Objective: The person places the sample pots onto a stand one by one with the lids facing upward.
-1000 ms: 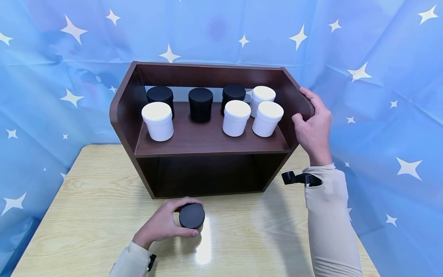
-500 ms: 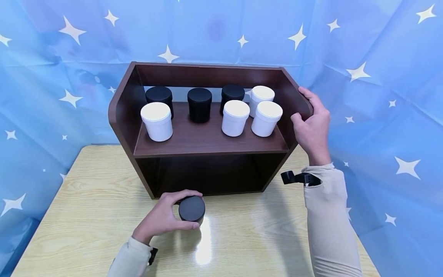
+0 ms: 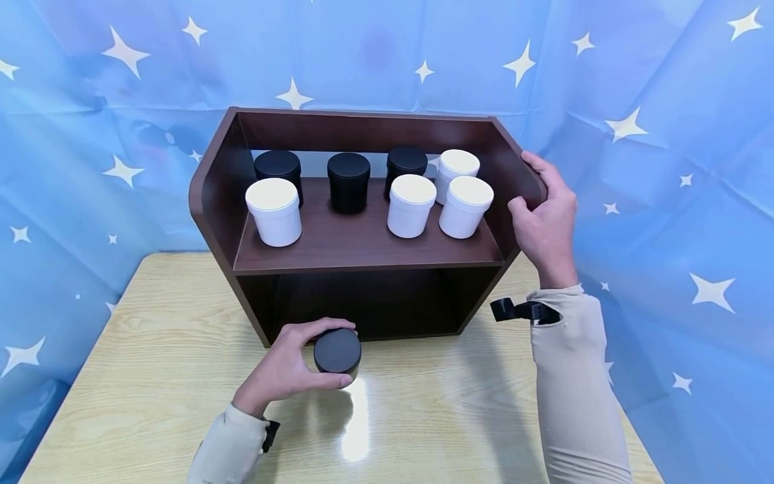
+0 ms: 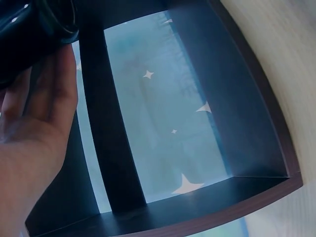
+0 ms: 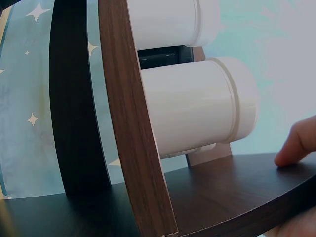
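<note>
In the head view my left hand (image 3: 290,366) grips a black lidded jar (image 3: 337,351) by its sides, fingers behind and thumb in front, above the table before the shelf's lower opening. The left wrist view shows part of this black jar (image 4: 29,39) at the upper left, with the fingers beneath it. My right hand (image 3: 547,225) holds the right side panel of the dark brown shelf (image 3: 363,262), thumb inside and fingers outside. On the upper board stand several white lidded jars (image 3: 275,214) and black lidded jars (image 3: 349,185). A white jar (image 5: 197,106) shows large in the right wrist view.
The shelf stands on a light wooden table (image 3: 151,383). Its lower compartment (image 3: 363,302) is dark, and its back is partly open. A blue curtain (image 3: 363,54) with white stars hangs behind and at both sides.
My left hand has moved the black jar forward, away from me and closer to the shelf; its shadow now shows apart below it. The right hand stays on the side panel.
</note>
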The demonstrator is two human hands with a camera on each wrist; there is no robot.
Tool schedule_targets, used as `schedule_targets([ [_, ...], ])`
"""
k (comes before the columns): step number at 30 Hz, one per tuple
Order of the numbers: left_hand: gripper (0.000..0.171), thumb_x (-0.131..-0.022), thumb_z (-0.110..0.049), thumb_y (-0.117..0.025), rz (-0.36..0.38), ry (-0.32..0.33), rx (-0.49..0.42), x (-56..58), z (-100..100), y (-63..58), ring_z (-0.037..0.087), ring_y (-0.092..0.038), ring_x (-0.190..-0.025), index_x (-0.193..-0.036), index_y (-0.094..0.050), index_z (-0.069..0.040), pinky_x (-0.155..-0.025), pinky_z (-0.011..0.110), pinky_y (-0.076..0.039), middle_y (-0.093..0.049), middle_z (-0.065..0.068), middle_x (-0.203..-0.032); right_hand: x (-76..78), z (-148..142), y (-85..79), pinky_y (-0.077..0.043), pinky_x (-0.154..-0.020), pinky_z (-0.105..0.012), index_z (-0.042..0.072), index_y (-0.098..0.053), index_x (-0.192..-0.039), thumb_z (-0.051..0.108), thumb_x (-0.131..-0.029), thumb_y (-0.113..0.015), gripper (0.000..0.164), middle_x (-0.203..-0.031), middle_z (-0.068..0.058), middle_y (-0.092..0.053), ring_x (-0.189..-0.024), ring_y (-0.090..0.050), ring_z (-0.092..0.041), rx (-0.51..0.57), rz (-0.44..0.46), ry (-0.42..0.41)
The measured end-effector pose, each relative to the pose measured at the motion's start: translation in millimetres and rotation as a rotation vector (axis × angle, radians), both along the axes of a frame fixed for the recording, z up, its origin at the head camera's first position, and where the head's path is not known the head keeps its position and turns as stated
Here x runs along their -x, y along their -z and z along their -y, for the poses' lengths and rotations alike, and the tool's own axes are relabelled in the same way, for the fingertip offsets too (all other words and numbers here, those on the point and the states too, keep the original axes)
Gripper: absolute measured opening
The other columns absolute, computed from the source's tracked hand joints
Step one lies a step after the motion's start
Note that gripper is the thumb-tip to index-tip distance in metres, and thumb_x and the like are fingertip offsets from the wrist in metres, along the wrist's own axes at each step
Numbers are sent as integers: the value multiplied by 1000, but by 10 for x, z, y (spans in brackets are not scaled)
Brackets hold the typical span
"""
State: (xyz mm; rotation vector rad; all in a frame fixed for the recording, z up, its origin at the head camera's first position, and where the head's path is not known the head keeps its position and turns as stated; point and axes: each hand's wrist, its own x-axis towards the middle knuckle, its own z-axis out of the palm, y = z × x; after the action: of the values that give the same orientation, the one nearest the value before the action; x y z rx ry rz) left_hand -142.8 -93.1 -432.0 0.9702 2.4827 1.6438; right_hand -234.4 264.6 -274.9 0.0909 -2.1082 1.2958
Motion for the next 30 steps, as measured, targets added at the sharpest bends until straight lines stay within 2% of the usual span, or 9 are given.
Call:
schedule_targets([
  [13,60,-72,-36,-90,-11,-47,-7,45,-44,-110,5,-67,-88,-126,-65,-34,-83,28,-54,-74,-13,-100,9,-13,9,-49,-74,-14,18,-65,-134,-7,-80,-47,62,-135,-8,-65,-92,-61,-9,-5,-14,3],
  [20,59,-71,-34,-90,-23,-67,-14,61,-59,-197,5,-68,-91,-125,-67,-31,-84,28,-54,-75,-12,-105,14,-10,11,-48,-74,-14,18,-65,-134,-6,-80,-47,62,-135,-8,-64,-94,-61,-9,-7,-17,-5],
  [27,60,-73,-31,-90,-5,-47,-42,89,-87,-322,6,-70,-94,-128,-67,-25,-82,26,-57,-73,-9,-116,17,-5,9,-47,-75,-15,17,-66,-133,-7,-79,-47,62,-134,-7,-65,-92,-60,-7,7,-19,4],
  [30,59,-73,-30,-90,-9,-35,-50,103,-98,-375,6,-70,-89,-128,-67,-23,-79,26,-58,-74,-6,-114,13,-5,5,-47,-75,-15,19,-66,-133,-6,-79,-47,62,-135,-6,-65,-93,-60,-7,5,-8,11],
])
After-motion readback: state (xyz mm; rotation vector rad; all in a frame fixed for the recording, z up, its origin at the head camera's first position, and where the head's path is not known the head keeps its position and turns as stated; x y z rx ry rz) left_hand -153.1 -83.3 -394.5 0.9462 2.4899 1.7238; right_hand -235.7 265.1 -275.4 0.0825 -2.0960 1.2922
